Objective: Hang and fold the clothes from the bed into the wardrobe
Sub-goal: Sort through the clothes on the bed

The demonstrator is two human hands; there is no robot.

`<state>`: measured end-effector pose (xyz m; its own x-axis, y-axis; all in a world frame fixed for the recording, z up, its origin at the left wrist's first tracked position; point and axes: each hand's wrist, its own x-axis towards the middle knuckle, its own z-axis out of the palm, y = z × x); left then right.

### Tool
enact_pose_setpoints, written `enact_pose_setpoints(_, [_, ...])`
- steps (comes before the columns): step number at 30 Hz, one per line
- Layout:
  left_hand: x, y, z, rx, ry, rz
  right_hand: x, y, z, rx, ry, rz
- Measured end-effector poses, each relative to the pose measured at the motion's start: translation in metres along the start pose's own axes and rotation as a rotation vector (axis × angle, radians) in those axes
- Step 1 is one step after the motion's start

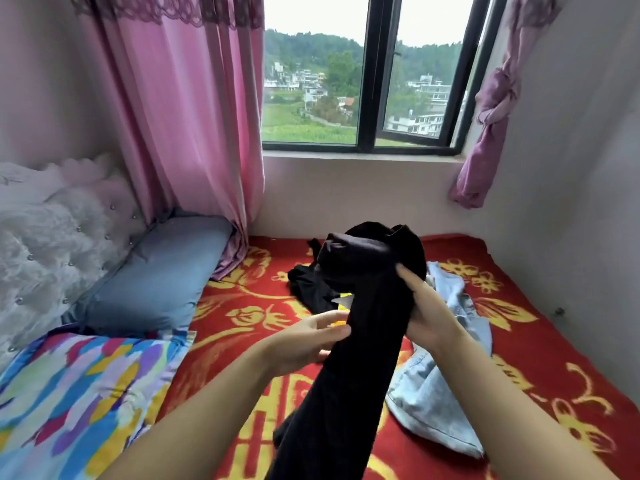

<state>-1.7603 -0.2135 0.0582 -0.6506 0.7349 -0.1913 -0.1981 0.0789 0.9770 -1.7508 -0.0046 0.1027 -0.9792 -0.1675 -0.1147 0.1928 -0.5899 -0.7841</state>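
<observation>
At the bottom of the frame two bare forearms reach up toward the centre. The right hand point(426, 306), just right of centre, grips a long black garment point(363, 323), fingers curled round its bunched upper part so the cloth hangs down toward the bottom edge. The left hand point(311, 341), left of centre, has its fingers fairly straight and lies against the garment's side; whether it pinches the cloth cannot be told.

The step in hand looks like sorting out one picked-up piece, lifted above the red and gold blanket point(536, 358). The next move probably calls for finding an edge or waistband with the left hand and shaking the cloth flat before folding or hanging it. No wardrobe shows in the frame.

Lower right, a pale denim garment point(433, 403) lies crumpled on the blanket. Behind the hands, at centre, another black piece point(304, 285) lies on the bed. Further left rests a blue pillow point(156, 271); the window point(367, 81) fills the top centre.
</observation>
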Motion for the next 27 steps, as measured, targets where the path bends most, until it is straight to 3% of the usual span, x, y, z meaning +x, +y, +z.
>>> enact_pose_setpoints(5, [0.008, 0.006, 0.016, 0.144, 0.525, 0.207, -0.012, 0.023, -0.041, 0.071, 0.067, 0.058])
enact_pose_setpoints(9, [-0.003, 0.021, 0.004, 0.472, 0.722, 0.36, -0.016, 0.023, -0.065, -0.25, 0.249, -0.007])
enact_pose_setpoints(11, [-0.008, 0.032, 0.004, 0.696, 0.746, 0.451, -0.016, 0.013, -0.058, -0.537, 0.411, -0.205])
enact_pose_setpoints(12, [-0.009, 0.038, 0.006, 0.801, 0.731, 0.484, -0.017, 0.006, -0.046, -0.705, 0.362, -0.33])
enact_pose_setpoints(14, [-0.012, 0.047, 0.012, 0.976, 0.641, 0.521, -0.02, -0.006, -0.012, -0.991, 0.012, -0.451])
enact_pose_setpoints(17, [-0.015, 0.061, 0.018, 1.149, 0.516, 0.61, -0.013, -0.017, 0.034, -1.295, -0.411, -0.21])
enact_pose_setpoints(19, [-0.019, 0.07, 0.014, 1.174, 0.529, 0.637, -0.005, -0.016, 0.048, -1.381, -0.474, -0.058])
enact_pose_setpoints(23, [-0.026, 0.078, -0.009, 1.183, 0.78, 0.579, 0.012, -0.014, 0.046, -1.677, -0.288, -0.179])
enact_pose_setpoints(27, [-0.031, 0.07, -0.044, 1.177, 1.083, 0.345, 0.029, -0.037, 0.033, -1.699, 0.029, -0.416])
